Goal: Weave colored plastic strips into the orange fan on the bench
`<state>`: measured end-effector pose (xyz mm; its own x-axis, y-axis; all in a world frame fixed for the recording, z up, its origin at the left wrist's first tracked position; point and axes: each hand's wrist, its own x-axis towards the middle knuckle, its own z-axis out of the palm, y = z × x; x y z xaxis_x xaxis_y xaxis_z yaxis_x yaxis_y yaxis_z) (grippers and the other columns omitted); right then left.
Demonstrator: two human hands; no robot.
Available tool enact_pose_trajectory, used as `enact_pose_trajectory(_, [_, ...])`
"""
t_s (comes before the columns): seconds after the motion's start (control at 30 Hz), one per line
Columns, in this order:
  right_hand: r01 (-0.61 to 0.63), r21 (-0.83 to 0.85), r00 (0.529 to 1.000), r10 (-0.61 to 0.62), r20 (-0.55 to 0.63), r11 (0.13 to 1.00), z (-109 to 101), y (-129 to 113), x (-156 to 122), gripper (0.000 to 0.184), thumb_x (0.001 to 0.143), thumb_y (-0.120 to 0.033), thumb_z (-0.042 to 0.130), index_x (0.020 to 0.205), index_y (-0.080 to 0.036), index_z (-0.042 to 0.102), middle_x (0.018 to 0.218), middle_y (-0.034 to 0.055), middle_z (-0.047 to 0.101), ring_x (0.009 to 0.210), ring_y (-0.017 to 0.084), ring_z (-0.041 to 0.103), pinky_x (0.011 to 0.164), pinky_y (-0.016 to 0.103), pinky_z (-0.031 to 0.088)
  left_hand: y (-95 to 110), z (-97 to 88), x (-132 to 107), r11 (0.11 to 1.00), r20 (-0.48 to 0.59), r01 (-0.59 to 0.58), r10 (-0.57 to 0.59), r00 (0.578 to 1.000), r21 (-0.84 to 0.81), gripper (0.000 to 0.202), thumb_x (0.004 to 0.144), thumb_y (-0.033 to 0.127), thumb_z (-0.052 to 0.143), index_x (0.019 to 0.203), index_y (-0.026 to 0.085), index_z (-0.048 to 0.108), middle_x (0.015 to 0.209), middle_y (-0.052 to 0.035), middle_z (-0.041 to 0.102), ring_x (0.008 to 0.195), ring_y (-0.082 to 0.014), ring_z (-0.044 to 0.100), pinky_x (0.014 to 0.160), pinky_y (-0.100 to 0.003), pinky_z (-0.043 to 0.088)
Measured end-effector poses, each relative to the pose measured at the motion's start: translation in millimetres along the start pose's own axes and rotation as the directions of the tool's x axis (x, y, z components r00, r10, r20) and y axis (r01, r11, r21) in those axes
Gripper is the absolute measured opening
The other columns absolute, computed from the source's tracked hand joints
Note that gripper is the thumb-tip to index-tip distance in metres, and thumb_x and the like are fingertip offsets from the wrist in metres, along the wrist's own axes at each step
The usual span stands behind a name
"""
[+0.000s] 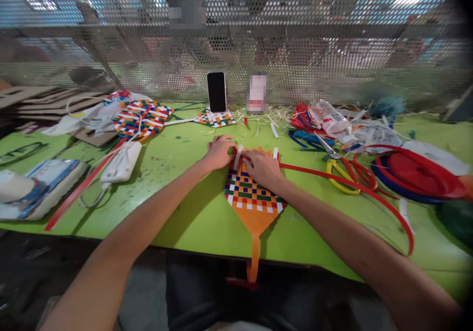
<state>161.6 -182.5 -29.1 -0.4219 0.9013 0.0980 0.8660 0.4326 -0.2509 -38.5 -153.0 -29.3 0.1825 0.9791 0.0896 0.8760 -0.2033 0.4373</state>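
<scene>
Far L: cardboard (48, 96) in a stack at the back; glasses (22, 153) near the table edge, then a wrapped pack (61, 178) w/ a white roll (15, 187) on top. Red band (83, 188) runs diagonally past the pack; power strip (121, 163) just beside it. Behind: a round woven piece (142, 117), multicolour check, partly over a plastic bag (86, 116).

Ctr back: small woven piece (218, 119) flat on the green table (177, 227), dark-screened phone (216, 92) upright at it, vs. the mesh (136, 80).

Ctr front: L hand (220, 153) at upper L edge of the orange weave (254, 217), fingertips bent in at the edge (pinch or mere touch, can't tell). Weave lies in front of the person, orange tail hanging over the table edge. R hand (264, 168) rests on its upper R part, fingers curled; grip hidden. Hands close, small gap between.

R: red strip (325, 173) leaves the weave's R side, loops toward table front, passing yellow-handled scissors (343, 178). Clear bottle (330, 119) behind; red/blue coil (410, 173) far R.
</scene>
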Motion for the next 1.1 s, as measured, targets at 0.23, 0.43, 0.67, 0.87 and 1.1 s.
enact_pose_trajectory(0.23, [0.007, 0.004, 1.0, -0.007, -0.012, 1.0, 1, 1, 0, 0.041, 0.112, -0.036, 0.04, 0.142, -0.03, 0.067, 0.135, 0.0067, 0.077, 0.109, 0.03, 0.072, 0.079, 0.037, 0.049, 2, 4.4, 7, 0.997, 0.077, 0.062, -0.058, 0.995, -0.054, 0.02, 0.083, 0.015, 0.069, 0.097, 0.026, 0.077, 0.154, -0.0088, 0.061, 0.144, -0.0422, 0.048, 0.115, -0.064, 0.042])
enact_pose_trajectory(0.43, [-0.055, -0.011, 0.998, 0.055, 0.008, 0.998, -1, -1, 2, 0.04, 0.112, -0.039, 0.041, 0.145, -0.023, 0.056, 0.117, 0.0116, 0.081, 0.101, 0.031, 0.073, 0.075, 0.036, 0.046, 7, 3.9, 7, 0.993, 0.07, 0.09, -0.085, 0.994, -0.071, 0.019, 0.081, 0.015, 0.067, 0.093, 0.026, 0.076, 0.146, -0.0104, 0.063, 0.142, -0.0418, 0.045, 0.118, -0.065, 0.038])
enact_pose_trajectory(0.67, [-0.069, -0.055, 0.997, 0.07, 0.028, 0.996, 1, -1, 4, 0.03, 0.11, -0.033, 0.042, 0.135, -0.022, 0.055, 0.11, 0.0117, 0.08, 0.093, 0.031, 0.073, 0.07, 0.035, 0.041, 18, -3.9, 3, 0.995, 0.072, 0.091, -0.093, 0.993, 0.028, 0.025, 0.086, 0.013, 0.061, 0.101, 0.023, 0.077, 0.141, -0.0137, 0.061, 0.14, -0.0397, 0.046, 0.121, -0.06, 0.039])
enact_pose_trajectory(0.87, [-0.087, -0.049, 0.995, 0.089, 0.043, 0.995, -1, -2, 4, 0.028, 0.111, -0.034, 0.041, 0.132, -0.022, 0.055, 0.104, 0.0109, 0.08, 0.091, 0.031, 0.071, 0.07, 0.035, 0.039, 10, -9.1, 1, 0.998, 0.095, -0.023, 0.018, 0.995, 0.058, 0.033, 0.087, 0.007, 0.055, 0.111, 0.014, 0.076, 0.13, -0.0183, 0.063, 0.133, -0.0341, 0.056, 0.122, -0.045, 0.044])
enact_pose_trajectory(1.1, [-0.065, -0.025, 0.998, 0.066, 0.024, 0.998, 2, -1, 4, 0.027, 0.112, -0.036, 0.041, 0.13, -0.022, 0.056, 0.107, 0.0106, 0.08, 0.092, 0.03, 0.071, 0.07, 0.035, 0.038, -1, 0.0, 9, 0.997, 0.108, -0.075, 0.077, 0.991, -0.02, 0.027, 0.09, 0.009, 0.061, 0.109, 0.015, 0.079, 0.121, -0.0161, 0.069, 0.116, -0.0292, 0.067, 0.112, -0.041, 0.052])
